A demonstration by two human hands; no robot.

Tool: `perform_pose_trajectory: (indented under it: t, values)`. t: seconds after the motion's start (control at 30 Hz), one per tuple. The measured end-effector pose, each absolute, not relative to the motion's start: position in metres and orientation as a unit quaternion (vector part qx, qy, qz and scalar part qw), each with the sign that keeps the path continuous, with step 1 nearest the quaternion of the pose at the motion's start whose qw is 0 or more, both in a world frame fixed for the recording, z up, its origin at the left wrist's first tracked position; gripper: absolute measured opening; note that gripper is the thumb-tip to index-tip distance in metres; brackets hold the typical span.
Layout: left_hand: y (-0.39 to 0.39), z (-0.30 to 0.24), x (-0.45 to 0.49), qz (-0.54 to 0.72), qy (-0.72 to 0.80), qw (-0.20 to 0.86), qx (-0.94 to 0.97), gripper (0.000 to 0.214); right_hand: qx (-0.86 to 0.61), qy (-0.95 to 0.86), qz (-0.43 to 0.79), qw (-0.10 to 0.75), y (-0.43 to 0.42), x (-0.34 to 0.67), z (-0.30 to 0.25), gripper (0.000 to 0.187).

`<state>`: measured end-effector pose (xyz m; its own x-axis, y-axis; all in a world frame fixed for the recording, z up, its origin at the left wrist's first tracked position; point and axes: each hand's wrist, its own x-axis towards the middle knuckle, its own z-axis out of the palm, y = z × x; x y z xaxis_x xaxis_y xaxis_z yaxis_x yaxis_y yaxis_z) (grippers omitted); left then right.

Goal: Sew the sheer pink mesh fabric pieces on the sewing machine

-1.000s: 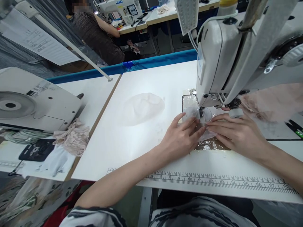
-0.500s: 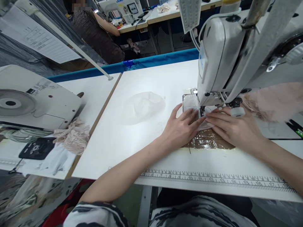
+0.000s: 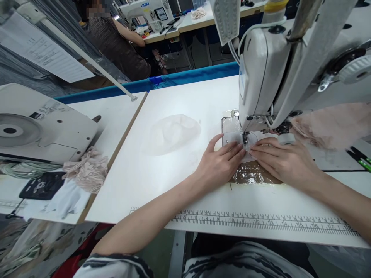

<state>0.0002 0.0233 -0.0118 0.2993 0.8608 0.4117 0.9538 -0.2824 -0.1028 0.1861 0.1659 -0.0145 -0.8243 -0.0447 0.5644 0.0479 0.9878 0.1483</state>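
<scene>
My left hand [image 3: 222, 164] lies beside the presser foot [image 3: 245, 137], its fingers stretched out and pressing a thin, whitish sheer fabric piece [image 3: 248, 156] onto the machine bed. From the other side my right hand [image 3: 285, 160] reaches in, fingertips drawn together on the same fabric just right of the needle area. Its thumb is mostly hidden. The sewing machine head [image 3: 255, 77] stands over both hands. Under the fabric is a brown patch covered with clear tape [image 3: 252, 173], partly beneath my hands.
Pink sheer fabric [image 3: 333, 123] lies right of the machine, near green-handled snips [image 3: 359, 158]. A pale sheer piece [image 3: 174, 133] rests on the white table. A printed ruler [image 3: 246, 220] runs along the front edge. Another machine [image 3: 43, 123] stands left; a person [image 3: 116, 42] sits beyond.
My right fingertips have shifted slightly within the sheer fabric area, and a little more fabric shows between my hands. The whole view has moved slightly; both hands stay by the presser foot.
</scene>
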Motion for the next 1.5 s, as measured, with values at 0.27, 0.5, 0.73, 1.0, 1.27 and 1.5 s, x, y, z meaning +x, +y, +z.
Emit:
perform_pose_trajectory:
  t: [0.27, 0.5, 0.73, 1.0, 1.27, 1.5]
  values:
    - [0.027, -0.011, -0.002, -0.149, -0.574, 0.164, -0.788, 0.032, -0.003, -0.952, -0.091, 0.291, 0.167, 0.185, -0.016, 0.020]
    - [0.032, -0.014, -0.003, -0.159, -0.576, 0.171, -0.784, 0.031, -0.019, -0.953, -0.097, 0.287, 0.168, 0.182, -0.017, 0.026]
    - [0.035, -0.016, -0.005, -0.159, -0.579, 0.173, -0.780, 0.033, -0.021, -0.953, -0.107, 0.284, 0.170, 0.181, -0.015, 0.025]
    - [0.036, -0.015, -0.004, -0.149, -0.595, 0.152, -0.775, 0.033, -0.034, -0.954, -0.117, 0.275, 0.172, 0.180, -0.019, 0.026]
    - [0.035, -0.016, -0.004, -0.154, -0.594, 0.163, -0.773, 0.032, -0.032, -0.952, -0.128, 0.275, 0.171, 0.180, -0.014, 0.026]
    - [0.033, -0.011, -0.007, -0.148, -0.627, 0.158, -0.749, 0.053, -0.031, -0.948, -0.124, 0.291, 0.171, 0.181, -0.015, 0.025]
